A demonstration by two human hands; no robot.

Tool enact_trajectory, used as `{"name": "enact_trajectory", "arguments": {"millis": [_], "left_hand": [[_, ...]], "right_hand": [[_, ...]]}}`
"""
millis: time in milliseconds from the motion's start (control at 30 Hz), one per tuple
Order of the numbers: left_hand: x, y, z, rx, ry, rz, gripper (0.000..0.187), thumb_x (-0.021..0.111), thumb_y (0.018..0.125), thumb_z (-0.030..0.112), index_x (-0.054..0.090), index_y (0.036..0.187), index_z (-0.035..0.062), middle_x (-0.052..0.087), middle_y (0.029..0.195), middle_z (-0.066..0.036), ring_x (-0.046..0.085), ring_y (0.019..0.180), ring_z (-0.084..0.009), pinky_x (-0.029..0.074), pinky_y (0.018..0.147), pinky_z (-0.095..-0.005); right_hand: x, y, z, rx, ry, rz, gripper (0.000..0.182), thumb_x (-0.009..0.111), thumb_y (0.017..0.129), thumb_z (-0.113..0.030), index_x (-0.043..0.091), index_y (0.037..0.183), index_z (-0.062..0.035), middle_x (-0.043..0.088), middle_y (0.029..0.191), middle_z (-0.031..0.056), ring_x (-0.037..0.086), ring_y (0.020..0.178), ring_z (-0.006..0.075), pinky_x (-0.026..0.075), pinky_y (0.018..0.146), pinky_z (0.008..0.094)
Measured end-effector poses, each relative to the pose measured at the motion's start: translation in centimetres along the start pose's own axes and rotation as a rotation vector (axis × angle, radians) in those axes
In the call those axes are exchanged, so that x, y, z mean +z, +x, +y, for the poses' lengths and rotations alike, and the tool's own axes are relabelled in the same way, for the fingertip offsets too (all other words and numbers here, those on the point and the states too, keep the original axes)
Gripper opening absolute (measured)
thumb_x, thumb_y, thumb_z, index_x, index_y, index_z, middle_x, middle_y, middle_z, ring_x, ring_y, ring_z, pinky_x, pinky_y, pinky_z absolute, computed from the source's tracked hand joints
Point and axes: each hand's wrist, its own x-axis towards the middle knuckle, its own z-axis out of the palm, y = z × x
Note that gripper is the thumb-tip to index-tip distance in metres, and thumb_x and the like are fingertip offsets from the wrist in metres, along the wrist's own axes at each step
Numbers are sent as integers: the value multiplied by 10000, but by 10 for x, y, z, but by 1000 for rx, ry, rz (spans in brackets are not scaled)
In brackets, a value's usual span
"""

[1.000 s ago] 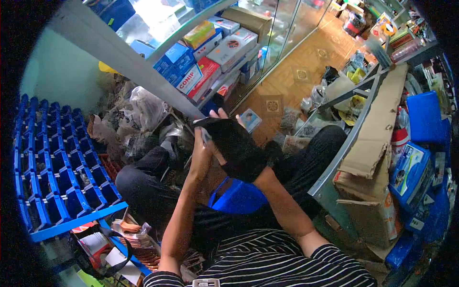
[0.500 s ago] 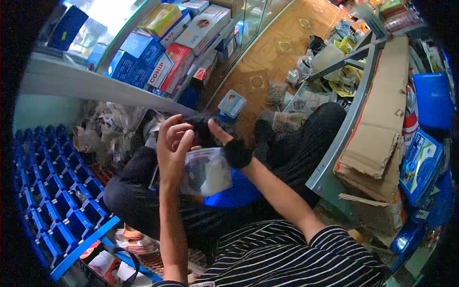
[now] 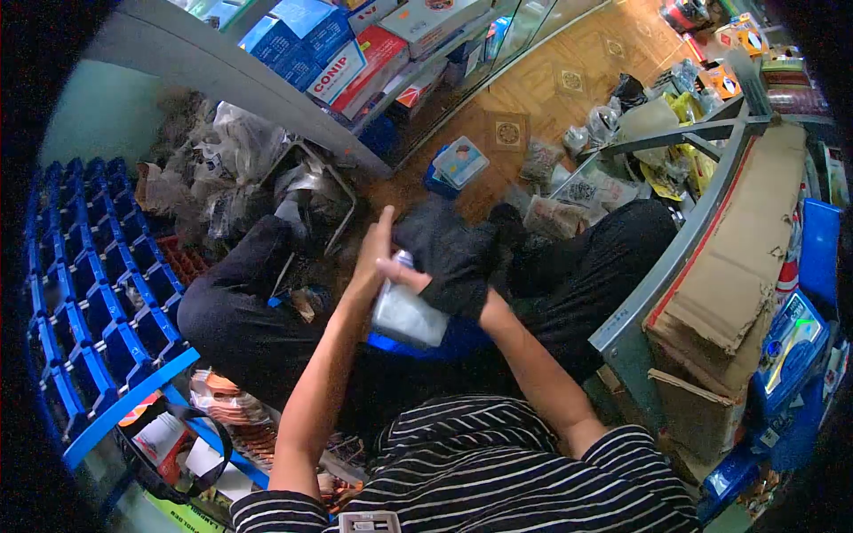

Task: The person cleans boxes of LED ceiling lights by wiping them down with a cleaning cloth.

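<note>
In the head view, my left hand [image 3: 380, 258] is held over my lap, its fingers stretched upward and its thumb reaching across to the right. The thumb lies against a soft, dark black piece [image 3: 449, 253], blurred by motion, perhaps a bag or cloth. My right hand is hidden by this black piece; only the wrist [image 3: 498, 313] shows below it. Under both hands a clear plastic packet [image 3: 407, 318] with whitish contents rests on a blue object [image 3: 462, 340] in my lap.
Blue plastic racks [image 3: 98, 284] stand at the left. Crumpled clear bags [image 3: 240, 142] lie behind my knee. A glass-fronted shelf holds boxes [image 3: 373, 67]. At the right, a metal frame [image 3: 662, 293] borders long cardboard [image 3: 720, 258]. A small blue-and-white box [image 3: 459, 163] sits on the floor.
The black piece has come down and now covers my right hand, whose thumb showed before. My left hand has moved right, its curled fingers straightening. The camera view has shifted.
</note>
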Motion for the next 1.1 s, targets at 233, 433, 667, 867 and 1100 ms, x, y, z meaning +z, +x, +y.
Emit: {"name": "enact_trajectory", "arguments": {"millis": [233, 433, 667, 867, 1100], "left_hand": [[33, -9, -14, -260, 525, 150, 694, 394, 929, 536, 430, 1430, 57, 580, 1272, -330, 539, 1209, -491, 418, 1019, -511], [25, 33, -64, -114, 285, -98, 991, 280, 909, 775, 393, 1447, -50, 424, 1448, -338, 368, 1400, -430, 284, 1145, -444], [4, -9, -11, -112, 401, -605, 1118, 402, 853, 828, 189, 1537, -30, 229, 1592, -251, 284, 1451, -387, 248, 1172, -463], [12, -45, 42, -46, 406, -383, 1319, 921, 594, 469, 145, 1528, -45, 492, 1370, -310, 487, 1299, -375, 374, 1089, -408], [11, -20, 54, 669, 580, -85, 1226, 932, 577, 388, 247, 1492, -54, 625, 1109, -284, 644, 1028, -365, 505, 913, -412]], "right_hand": [[22, -36, 16, 253, 198, 43, 501, 432, 1024, -427, 655, 947, 15, 672, 1023, 253, 663, 925, 367, 496, 782, 475], [48, -34, 64, 473, 218, -104, 654, 318, 1031, -543, 556, 1293, 7, 666, 1063, 278, 635, 1017, 412, 450, 943, 436], [39, -40, 73, 626, 356, -126, 750, 302, 1010, -625, 593, 1254, 21, 629, 1225, 286, 599, 1151, 433, 456, 989, 434], [42, -38, 76, 559, 590, -280, 748, 401, 967, -682, 625, 1231, -19, 669, 1169, 209, 632, 1101, 325, 483, 932, 412], [1, -17, 36, 352, 718, -71, 707, 451, 972, -644, 594, 1270, -19, 654, 1186, 148, 611, 1131, 236, 479, 971, 387]]}}
